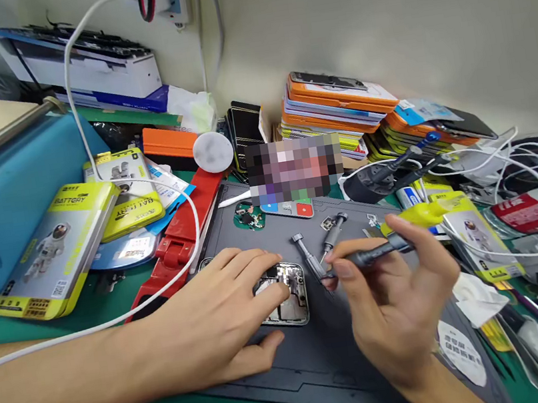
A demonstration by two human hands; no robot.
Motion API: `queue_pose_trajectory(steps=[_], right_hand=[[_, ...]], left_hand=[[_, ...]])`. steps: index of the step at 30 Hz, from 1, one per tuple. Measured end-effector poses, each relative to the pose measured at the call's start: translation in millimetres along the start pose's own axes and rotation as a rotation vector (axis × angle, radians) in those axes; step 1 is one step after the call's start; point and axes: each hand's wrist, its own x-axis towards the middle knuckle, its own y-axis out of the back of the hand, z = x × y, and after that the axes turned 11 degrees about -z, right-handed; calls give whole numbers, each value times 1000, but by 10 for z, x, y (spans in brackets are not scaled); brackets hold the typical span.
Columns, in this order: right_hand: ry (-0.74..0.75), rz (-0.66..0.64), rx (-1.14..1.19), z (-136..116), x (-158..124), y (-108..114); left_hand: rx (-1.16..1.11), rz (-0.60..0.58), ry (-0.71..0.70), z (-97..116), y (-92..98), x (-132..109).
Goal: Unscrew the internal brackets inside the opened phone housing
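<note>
A smartphone with its inside exposed [292,309] lies on the dark grey work mat [324,365]. My left hand [219,310] rests across it with fingers stretched out and apart, hiding much of its left part. The fingertips lie over the bared components. My right hand [400,303] is closed around a dark grey screwdriver [380,251], tilted with its tip end to the left, right of the phone. Beyond that tip, a second grey screwdriver [309,257] and a third screwdriver [335,232] lie on the mat.
A green round circuit board [250,216] sits on the mat's far side. Yellow battery boxes [61,249] and a red tool [179,242] are at left. A white cable [160,286] crosses above my left forearm. Orange boxes [339,100] are stacked by the wall; tweezers [521,352] lie at right.
</note>
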Motion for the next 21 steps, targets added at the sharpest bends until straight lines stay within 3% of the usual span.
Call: queue_pose_trajectory(steps=[8,21], right_hand=[[217,-87,7,-59,-79,-101],[99,-165,87,-29,-140,-170]], left_hand=[[53,264,-169,8,-33,-31],[-60,190,-161,2,-51,-9]])
